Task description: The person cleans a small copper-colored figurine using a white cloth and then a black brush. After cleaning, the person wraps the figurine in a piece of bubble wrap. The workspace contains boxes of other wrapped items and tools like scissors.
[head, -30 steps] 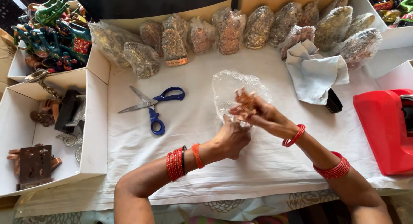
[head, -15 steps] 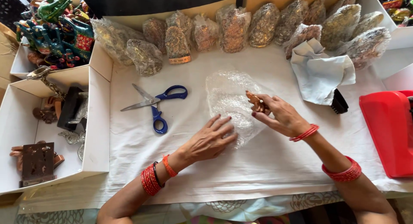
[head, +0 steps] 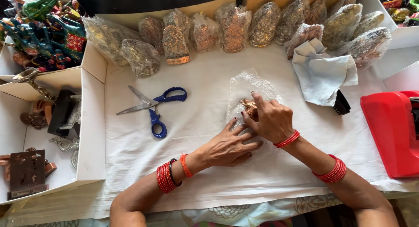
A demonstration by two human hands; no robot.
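A sheet of clear bubble wrap (head: pixel 248 85) lies flat on the white cloth (head: pixel 200 122) in the middle of the table. My right hand (head: pixel 270 119) rests on it and pinches a small copper-coloured metal figure (head: pixel 249 105) against the wrap. My left hand (head: pixel 229 146) lies palm down, fingers spread, on the near edge of the wrap just below the right hand. Both wrists wear red bangles.
Blue-handled scissors (head: pixel 155 107) lie left of the wrap. A row of bubble-wrapped figures (head: pixel 235 28) lines the back. A folded grey-blue cloth (head: pixel 321 72) and small black brush (head: pixel 341 104) lie at right, beside a red tape dispenser (head: pixel 390 131). White boxes (head: pixel 89 122) with metal pieces stand at left.
The bubble wrap and figure, held up in both hands, came down flat onto the cloth. My left hand let go and now presses the wrap's edge; my right hand moved the figure onto the sheet.
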